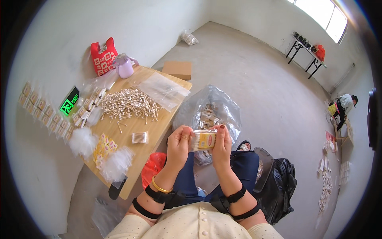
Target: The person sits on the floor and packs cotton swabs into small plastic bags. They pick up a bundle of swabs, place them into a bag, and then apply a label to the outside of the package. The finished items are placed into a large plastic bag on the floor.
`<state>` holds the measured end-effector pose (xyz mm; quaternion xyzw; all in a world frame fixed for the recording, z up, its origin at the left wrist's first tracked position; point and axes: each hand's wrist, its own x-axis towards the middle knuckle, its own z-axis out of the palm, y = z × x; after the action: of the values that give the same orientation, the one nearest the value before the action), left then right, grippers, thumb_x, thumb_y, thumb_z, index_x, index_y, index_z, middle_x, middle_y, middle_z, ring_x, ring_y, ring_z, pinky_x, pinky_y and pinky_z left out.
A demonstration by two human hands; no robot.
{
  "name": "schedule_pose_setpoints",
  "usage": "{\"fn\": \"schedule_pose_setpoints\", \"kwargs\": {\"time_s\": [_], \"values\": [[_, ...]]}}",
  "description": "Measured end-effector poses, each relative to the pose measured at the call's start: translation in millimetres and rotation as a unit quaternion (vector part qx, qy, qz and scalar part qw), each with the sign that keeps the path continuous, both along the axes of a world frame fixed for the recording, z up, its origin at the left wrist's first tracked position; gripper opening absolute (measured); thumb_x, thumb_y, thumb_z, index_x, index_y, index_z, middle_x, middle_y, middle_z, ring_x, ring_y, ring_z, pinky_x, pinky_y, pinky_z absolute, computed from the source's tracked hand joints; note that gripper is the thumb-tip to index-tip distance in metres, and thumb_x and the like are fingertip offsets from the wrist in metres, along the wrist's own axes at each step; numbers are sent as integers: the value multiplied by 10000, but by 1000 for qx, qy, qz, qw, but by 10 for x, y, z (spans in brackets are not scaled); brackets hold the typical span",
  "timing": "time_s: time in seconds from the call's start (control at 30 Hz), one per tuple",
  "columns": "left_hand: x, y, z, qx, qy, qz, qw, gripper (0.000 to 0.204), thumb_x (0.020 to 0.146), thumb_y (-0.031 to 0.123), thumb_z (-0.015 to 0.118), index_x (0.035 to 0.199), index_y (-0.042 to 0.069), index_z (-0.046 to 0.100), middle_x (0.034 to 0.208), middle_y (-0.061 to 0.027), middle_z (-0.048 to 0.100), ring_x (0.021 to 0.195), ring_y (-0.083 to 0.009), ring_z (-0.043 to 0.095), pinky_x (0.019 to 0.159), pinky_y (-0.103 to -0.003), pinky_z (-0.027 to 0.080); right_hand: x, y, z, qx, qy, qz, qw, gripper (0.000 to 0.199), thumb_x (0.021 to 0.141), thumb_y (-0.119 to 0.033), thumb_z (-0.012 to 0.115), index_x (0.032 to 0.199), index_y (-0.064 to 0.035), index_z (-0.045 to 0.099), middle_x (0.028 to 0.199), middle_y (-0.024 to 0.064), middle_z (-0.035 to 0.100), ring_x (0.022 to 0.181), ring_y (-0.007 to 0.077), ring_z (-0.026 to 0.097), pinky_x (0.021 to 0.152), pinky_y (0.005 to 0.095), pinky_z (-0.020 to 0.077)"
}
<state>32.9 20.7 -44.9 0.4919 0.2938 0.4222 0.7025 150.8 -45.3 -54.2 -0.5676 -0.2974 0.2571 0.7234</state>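
Between my two hands, above my lap, is a clear packet of cotton swabs [204, 140] with a yellow label. My left hand [179, 144] pinches its left end, thumb on top. The right end is gripped by my right hand [222, 146]. Just beyond the hands a large clear plastic bag [230, 104] stands open on the floor with several small packets inside. On the wooden table [159, 131] to the left lies a heap of loose cotton swabs [129, 101]. Nearer to me on the table is another packet of swabs [139, 138].
Yellow labels [104, 148] and small clear bags [117, 163] lie at the table's near left. A lilac bottle [125, 67] and a red bag [104, 57] stand farther back. A cardboard box [177, 70] sits beyond the table. Black bags [280, 187] are at my right.
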Motion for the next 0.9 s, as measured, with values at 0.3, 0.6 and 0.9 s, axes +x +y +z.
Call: {"fn": "schedule_pose_setpoints", "kwargs": {"time_s": [0.3, 0.6, 0.9], "values": [[63, -38, -42, 105, -16, 94, 990, 235, 1029, 201, 523, 857, 84, 414, 641, 57, 379, 535, -16, 326, 462, -201, 264, 80, 49, -106, 7, -61, -39, 997, 383, 1068, -357, 398, 894, -65, 574, 729, -30, 545, 625, 18, 470, 552, 199, 383], [73, 5, -97, 189, 12, 148, 971, 255, 1024, 216, 537, 833, 107, 408, 599, 80, 355, 492, 1, 282, 434, -190, 210, 35, 58, 27, -3, -106, -81, 991, 365, 1067, -300, 420, 877, -23, 564, 699, -1, 532, 652, 65, 463, 584, 249, 384], [16, -44, 85, 122, -11, 119, 985, 253, 1030, 226, 525, 840, 98, 418, 635, 70, 363, 531, -3, 302, 468, -184, 247, 139, 105, -100, 24, -81, -69, 994, 411, 1065, -362, 410, 869, -46, 583, 657, -36, 495, 557, 16, 402, 485, 204, 313]]}}
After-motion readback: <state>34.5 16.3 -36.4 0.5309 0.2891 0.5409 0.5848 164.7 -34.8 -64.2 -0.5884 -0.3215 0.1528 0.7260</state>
